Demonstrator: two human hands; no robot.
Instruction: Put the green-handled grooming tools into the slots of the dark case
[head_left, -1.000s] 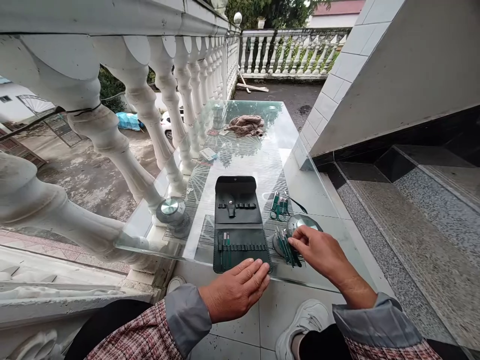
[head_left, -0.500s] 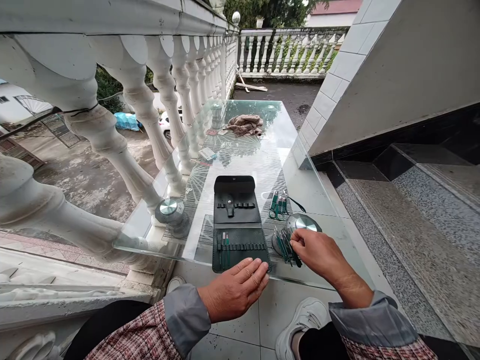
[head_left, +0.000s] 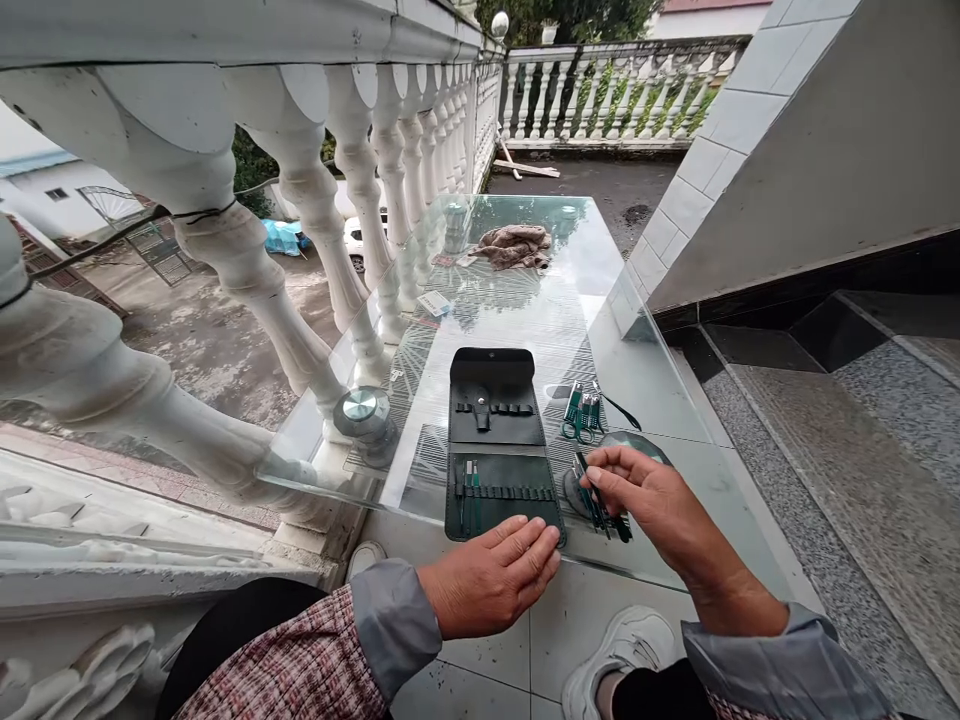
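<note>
A dark folding manicure case (head_left: 517, 431) lies spread out on the glass table. Two or so slim green-handled tools (head_left: 470, 500) sit in the left loops of its lower panel; most other loops hold nothing. My left hand (head_left: 499, 577) rests flat with fingers extended over the case's lower right edge. Right of the case, my right hand (head_left: 652, 500) pinches a thin dark-green manicure tool (head_left: 582, 466) between thumb and fingers. Beneath it lies a bunch of loose slim tools (head_left: 621, 526). Farther back are green-handled scissors (head_left: 576, 432) and nail clippers (head_left: 591, 410).
The glass tabletop (head_left: 517, 310) stands on round metal-capped legs (head_left: 363, 405). A crumpled brown cloth (head_left: 512, 246) and a small card (head_left: 433, 303) lie toward its far end. A white balustrade (head_left: 300, 190) runs along the left; stone steps (head_left: 832, 460) rise on the right.
My right hand has turned and lifted slightly, with a thin tool now showing at its fingertips. My left hand stays on the case. The whole view has shifted a little.
</note>
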